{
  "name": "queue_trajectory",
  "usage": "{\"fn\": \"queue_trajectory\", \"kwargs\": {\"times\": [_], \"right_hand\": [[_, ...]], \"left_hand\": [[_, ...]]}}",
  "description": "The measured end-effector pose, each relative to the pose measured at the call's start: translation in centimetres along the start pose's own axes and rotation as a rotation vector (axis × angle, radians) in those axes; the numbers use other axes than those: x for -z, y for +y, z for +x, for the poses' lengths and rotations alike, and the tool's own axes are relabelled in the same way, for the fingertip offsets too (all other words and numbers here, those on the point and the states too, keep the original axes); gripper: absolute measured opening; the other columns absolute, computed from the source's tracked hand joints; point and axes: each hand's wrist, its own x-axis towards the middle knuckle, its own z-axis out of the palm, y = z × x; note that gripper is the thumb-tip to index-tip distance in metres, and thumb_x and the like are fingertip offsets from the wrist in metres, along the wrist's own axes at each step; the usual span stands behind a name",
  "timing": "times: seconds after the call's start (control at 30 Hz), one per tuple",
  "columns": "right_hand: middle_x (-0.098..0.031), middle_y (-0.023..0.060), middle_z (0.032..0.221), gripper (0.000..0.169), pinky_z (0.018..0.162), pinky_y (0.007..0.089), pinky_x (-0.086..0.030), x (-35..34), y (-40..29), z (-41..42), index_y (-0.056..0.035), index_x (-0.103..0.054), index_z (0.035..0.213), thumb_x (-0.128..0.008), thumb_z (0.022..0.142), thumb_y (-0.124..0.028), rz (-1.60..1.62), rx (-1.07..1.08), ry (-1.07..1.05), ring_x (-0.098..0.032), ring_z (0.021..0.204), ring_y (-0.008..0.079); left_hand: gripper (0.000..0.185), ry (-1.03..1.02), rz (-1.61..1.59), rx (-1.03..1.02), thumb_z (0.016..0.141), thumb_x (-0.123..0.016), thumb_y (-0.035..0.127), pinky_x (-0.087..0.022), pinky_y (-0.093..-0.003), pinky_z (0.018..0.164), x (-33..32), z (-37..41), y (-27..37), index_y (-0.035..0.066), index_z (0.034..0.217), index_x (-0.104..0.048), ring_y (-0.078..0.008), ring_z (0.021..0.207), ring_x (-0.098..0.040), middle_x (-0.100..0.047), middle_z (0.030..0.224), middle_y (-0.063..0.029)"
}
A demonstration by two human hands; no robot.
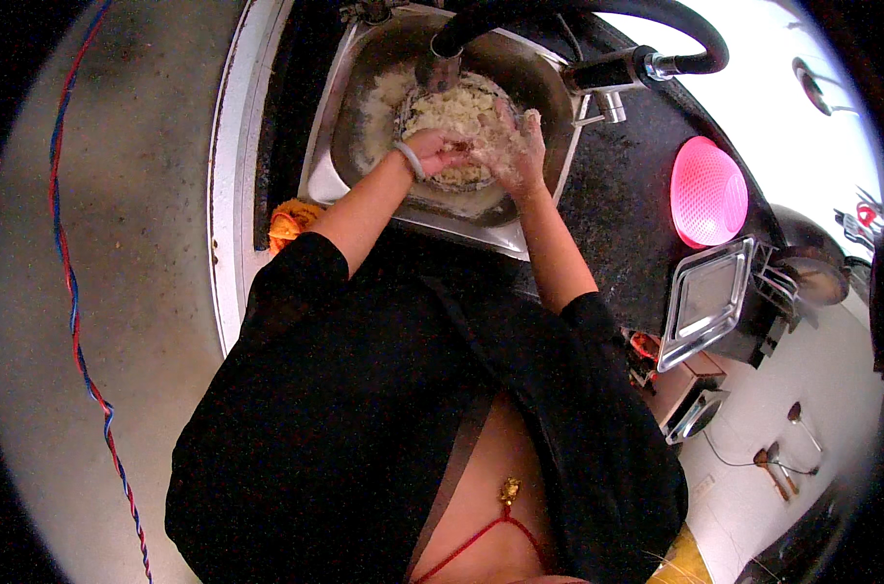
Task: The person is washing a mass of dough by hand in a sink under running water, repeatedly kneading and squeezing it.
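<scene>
A round bowl (400,120) of pale crumbly mixture, perhaps dough or mash (449,109), sits in a stainless steel sink (551,80). My left hand (442,151), with a light band (410,160) on its wrist, reaches over the bowl. Its fingers meet my right hand, and whether they grip anything is unclear. My right hand (520,152) is above the bowl's right side, fingers spread and thickly coated in the mixture. Part of the bowl's rim is hidden by both hands.
A black flexible faucet (704,44) arches over the sink, its spout (439,71) close above the bowl. Along the dark counter to the right stand a pink colander (710,191) and a tilted metal tray (707,301). An orange cloth (290,223) lies by the sink's left corner.
</scene>
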Motion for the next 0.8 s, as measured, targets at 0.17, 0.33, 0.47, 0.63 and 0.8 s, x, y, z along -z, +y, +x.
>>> {"fn": "queue_trajectory", "kwargs": {"times": [0.17, 0.33, 0.47, 0.63, 0.8], "right_hand": [[-0.020, 0.0114, 0.127, 0.066, 0.071, 0.0395, -0.042, 0.5, 1.6, 1.0, -0.0160, -0.023, 0.125, -0.030, 0.075, -0.058, -0.180, 0.077, 0.060, -0.040, 0.096, 0.0328], [-0.020, 0.0084, 0.128, 0.065, 0.076, 0.0359, -0.039, 0.7, 2.5, 0.8, -0.0133, -0.022, 0.125, -0.041, 0.075, -0.049, -0.695, 0.218, -0.039, -0.040, 0.098, 0.0291], [-0.028, 0.0104, 0.125, 0.064, 0.084, 0.0334, -0.034, 2.0, 2.8, 2.3, -0.0088, -0.022, 0.125, -0.052, 0.074, -0.035, -0.759, 0.225, 0.061, -0.042, 0.098, 0.0294], [-0.032, 0.0166, 0.122, 0.066, 0.088, 0.0364, -0.029, 3.9, 1.6, 1.7, -0.0121, -0.020, 0.125, -0.055, 0.070, -0.019, -1.549, 0.398, 0.147, -0.035, 0.108, 0.0322], [-0.029, 0.0219, 0.122, 0.079, 0.088, 0.0390, -0.029, 0.9, 2.4, 1.7, -0.0145, -0.013, 0.127, -0.057, 0.061, -0.003, -1.786, 0.320, 0.401, -0.026, 0.114, 0.0353]], "left_hand": [[0.024, 0.118, 0.179, 0.009, 0.073, -0.052, 0.004, -0.048, -0.0284, 0.065, 0.3, 1.4, -0.8, 0.000, 0.096, -0.049, -0.0195, 0.077, -0.055, -0.055, 0.090, -0.0101], [0.019, 0.359, 0.477, -0.041, 0.067, -0.053, -0.004, -0.049, -0.0339, 0.047, -2.5, -0.4, -0.7, -0.003, 0.086, -0.048, -0.0199, 0.058, -0.056, -0.056, 0.073, -0.0106], [0.023, 0.418, 1.009, -0.376, 0.068, -0.053, -0.004, -0.045, -0.0292, 0.043, 0.4, 1.5, -0.9, 0.000, 0.090, -0.049, -0.0179, 0.057, -0.055, -0.056, 0.076, -0.0093], [0.030, 0.332, 0.432, -0.207, 0.065, -0.058, 0.001, -0.044, -0.0293, 0.048, 0.4, -1.0, 1.2, 0.002, 0.093, -0.048, -0.0187, 0.071, -0.055, -0.055, 0.083, -0.0073], [0.040, 0.181, 0.760, -0.584, 0.072, -0.051, 0.005, -0.044, -0.0285, 0.062, -0.9, 0.2, -2.6, 0.001, 0.110, -0.037, -0.0180, 0.082, -0.053, -0.053, 0.094, -0.0113]]}}
